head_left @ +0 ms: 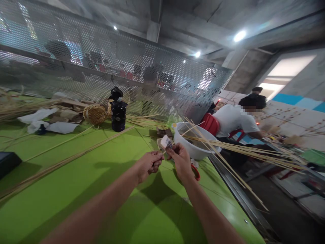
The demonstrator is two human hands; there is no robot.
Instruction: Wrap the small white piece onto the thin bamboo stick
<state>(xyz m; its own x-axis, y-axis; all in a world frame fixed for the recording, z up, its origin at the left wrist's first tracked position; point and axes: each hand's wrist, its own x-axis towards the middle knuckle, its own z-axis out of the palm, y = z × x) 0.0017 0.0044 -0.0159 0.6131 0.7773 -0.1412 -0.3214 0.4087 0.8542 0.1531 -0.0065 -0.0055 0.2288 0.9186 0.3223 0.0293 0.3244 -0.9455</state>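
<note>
Directions are taken from my hands. My left hand [149, 165] has thumb and forefinger pinched together on a thin pale strip [164, 152]. The fingers of my right hand [180, 157] are clamped on a small white-and-grey piece [166, 141], raised above the green tabletop [122, 206] just beside the left fingertips. At four o'clock, partly hidden by my right hand, lies a red handle [196, 172]; I cannot tell what tool it belongs to. At nine o'clock a bundle of long strips [68, 161] crosses the tabletop, with a dark object [8, 163] beyond it at the edge of view. A brown piece [164, 131] lies at twelve.

At two o'clock, near my right hand, stands a white basin [196, 154]. Loose canes [241, 152] lie across its rim and overhang the tabletop edge, obstructing that side. Its contents are mostly hidden. At ten to eleven stands a black bottle [118, 117], lid raised, contents unseen; left of it sits a woven basket [94, 114], interior not visible. Crumpled white paper [62, 127] lies farther left.

A perforated metal screen [101, 74] closes off twelve o'clock. Farther off at two, a person in a white shirt [231, 118] bends forward beside a red chair [210, 124].
</note>
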